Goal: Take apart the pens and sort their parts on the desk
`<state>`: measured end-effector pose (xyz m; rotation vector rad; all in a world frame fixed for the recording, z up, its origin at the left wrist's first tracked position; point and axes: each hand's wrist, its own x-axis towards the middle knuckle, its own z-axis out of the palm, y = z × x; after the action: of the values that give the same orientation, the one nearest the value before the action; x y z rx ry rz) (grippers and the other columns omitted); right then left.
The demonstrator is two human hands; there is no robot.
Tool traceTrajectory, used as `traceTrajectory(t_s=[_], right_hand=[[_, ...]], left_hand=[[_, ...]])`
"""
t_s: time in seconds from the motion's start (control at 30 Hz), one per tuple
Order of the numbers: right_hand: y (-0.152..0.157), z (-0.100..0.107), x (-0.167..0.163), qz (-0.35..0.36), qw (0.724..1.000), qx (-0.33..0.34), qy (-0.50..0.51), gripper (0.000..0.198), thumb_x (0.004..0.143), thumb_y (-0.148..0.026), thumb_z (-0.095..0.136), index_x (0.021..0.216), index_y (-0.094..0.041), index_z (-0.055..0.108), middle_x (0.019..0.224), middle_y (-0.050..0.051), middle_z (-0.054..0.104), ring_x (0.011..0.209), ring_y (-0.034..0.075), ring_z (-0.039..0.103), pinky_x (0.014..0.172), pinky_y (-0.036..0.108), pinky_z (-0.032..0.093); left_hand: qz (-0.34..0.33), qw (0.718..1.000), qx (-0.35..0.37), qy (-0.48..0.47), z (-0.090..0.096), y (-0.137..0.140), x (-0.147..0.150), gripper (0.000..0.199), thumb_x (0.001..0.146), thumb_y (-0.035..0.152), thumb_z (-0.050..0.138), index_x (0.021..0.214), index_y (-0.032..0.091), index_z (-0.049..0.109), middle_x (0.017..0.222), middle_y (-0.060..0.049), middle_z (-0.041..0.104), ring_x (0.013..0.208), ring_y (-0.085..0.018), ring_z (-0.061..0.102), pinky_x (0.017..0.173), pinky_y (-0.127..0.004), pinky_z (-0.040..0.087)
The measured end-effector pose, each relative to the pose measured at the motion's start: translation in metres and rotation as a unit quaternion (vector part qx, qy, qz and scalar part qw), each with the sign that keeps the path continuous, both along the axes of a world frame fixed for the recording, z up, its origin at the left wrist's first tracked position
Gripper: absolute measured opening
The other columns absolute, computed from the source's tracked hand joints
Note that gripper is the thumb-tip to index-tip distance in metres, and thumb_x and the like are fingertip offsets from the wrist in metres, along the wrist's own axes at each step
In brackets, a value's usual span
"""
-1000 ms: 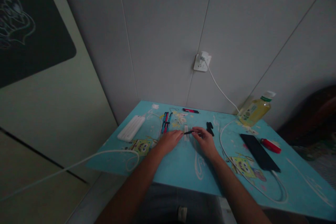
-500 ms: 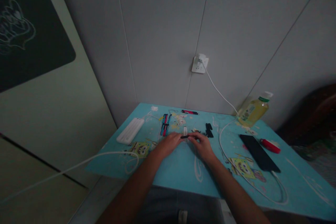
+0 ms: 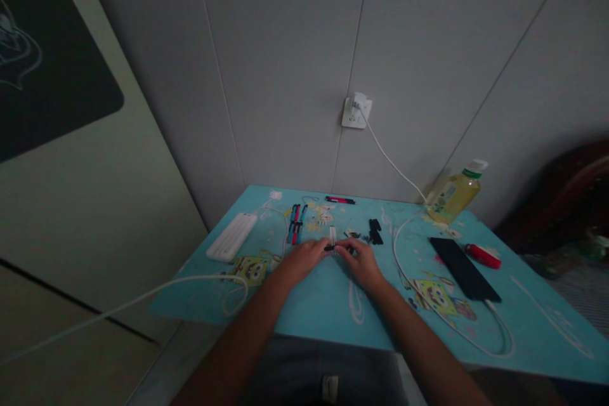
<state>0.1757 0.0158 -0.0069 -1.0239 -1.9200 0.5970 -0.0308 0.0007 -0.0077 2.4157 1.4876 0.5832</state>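
Observation:
In the head view, my left hand point(image 3: 306, 258) and my right hand point(image 3: 360, 260) meet at the middle of the table. Their fingertips pinch a small black strip point(image 3: 329, 248) from both sides. It lies across a few thin whitish sticks point(image 3: 332, 233) that point away from me; my fingers partly hide them, and their kind is too small to tell. Left of my hands lies a bundle of blue and red pens point(image 3: 297, 224) with a black band across it. Several black pieces point(image 3: 375, 232) and small dark bits lie beyond my right hand.
The table point(image 3: 328, 311) has a light blue cartoon cover. A white power bank point(image 3: 232, 238) with cables lies left, red and black pens point(image 3: 340, 200) at the back. On the right are a yellow liquid bottle point(image 3: 455, 196), a black phone point(image 3: 465, 268) on a cable and a red object point(image 3: 483, 256).
The whole view has shifted slightly. My right fingers have moved a little nearer to my left along the black strip, covering more of it.

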Motion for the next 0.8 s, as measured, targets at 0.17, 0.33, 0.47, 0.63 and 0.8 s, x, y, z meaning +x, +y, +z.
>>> traceTrajectory(t_s=[0.17, 0.33, 0.47, 0.63, 0.8], right_hand=[[0.0027, -0.0046, 0.0001, -0.023, 0.999, 0.001, -0.032, 0.033, 0.092, -0.046, 0.06, 0.075, -0.019, 0.07, 0.068, 0.002, 0.066, 0.062, 0.017, 0.057, 0.06, 0.028, 0.041], [0.0016, -0.0038, -0.0005, -0.021, 0.998, 0.012, -0.051, 0.036, 0.096, -0.045, 0.053, 0.079, -0.019, 0.071, 0.071, 0.003, 0.067, 0.065, 0.017, 0.058, 0.063, 0.028, 0.041], [-0.0001, -0.0015, -0.0007, -0.01, 0.998, 0.025, -0.054, 0.028, 0.094, -0.042, 0.058, 0.107, -0.02, 0.069, 0.084, 0.004, 0.07, 0.074, 0.018, 0.061, 0.07, 0.029, 0.045], [-0.0003, 0.0011, 0.0009, 0.014, 0.997, 0.032, -0.069, 0.021, 0.094, -0.038, 0.059, 0.102, -0.021, 0.07, 0.086, 0.004, 0.069, 0.077, 0.018, 0.062, 0.073, 0.029, 0.045], [0.0009, -0.0004, 0.0013, 0.011, 0.996, 0.034, -0.087, 0.027, 0.096, -0.04, 0.055, 0.085, -0.02, 0.07, 0.079, 0.004, 0.069, 0.073, 0.019, 0.06, 0.069, 0.029, 0.043]], left_hand=[[-0.015, 1.0, 0.009, -0.005, 0.0023, -0.0021, -0.0007, 0.024, 0.1, 0.04, 0.049, 0.119, 0.026, 0.054, 0.109, -0.004, 0.07, 0.101, -0.02, 0.067, 0.086, -0.027, 0.049], [-0.017, 0.999, 0.027, -0.014, 0.0033, -0.0023, -0.0008, 0.023, 0.102, 0.039, 0.047, 0.116, 0.024, 0.056, 0.109, -0.005, 0.069, 0.101, -0.02, 0.066, 0.086, -0.028, 0.049], [-0.014, 0.999, 0.037, -0.018, 0.0029, -0.0012, -0.0008, 0.025, 0.104, 0.037, 0.041, 0.108, 0.021, 0.059, 0.104, -0.006, 0.069, 0.098, -0.02, 0.066, 0.087, -0.03, 0.049], [-0.023, 0.999, 0.043, -0.021, 0.0027, -0.0021, -0.0026, 0.027, 0.103, 0.04, 0.042, 0.113, 0.022, 0.059, 0.108, -0.006, 0.069, 0.102, -0.02, 0.065, 0.09, -0.031, 0.049], [-0.033, 0.998, 0.046, -0.017, 0.0017, -0.0044, -0.0029, 0.026, 0.1, 0.042, 0.05, 0.117, 0.024, 0.058, 0.107, -0.005, 0.069, 0.099, -0.02, 0.066, 0.086, -0.03, 0.051]])
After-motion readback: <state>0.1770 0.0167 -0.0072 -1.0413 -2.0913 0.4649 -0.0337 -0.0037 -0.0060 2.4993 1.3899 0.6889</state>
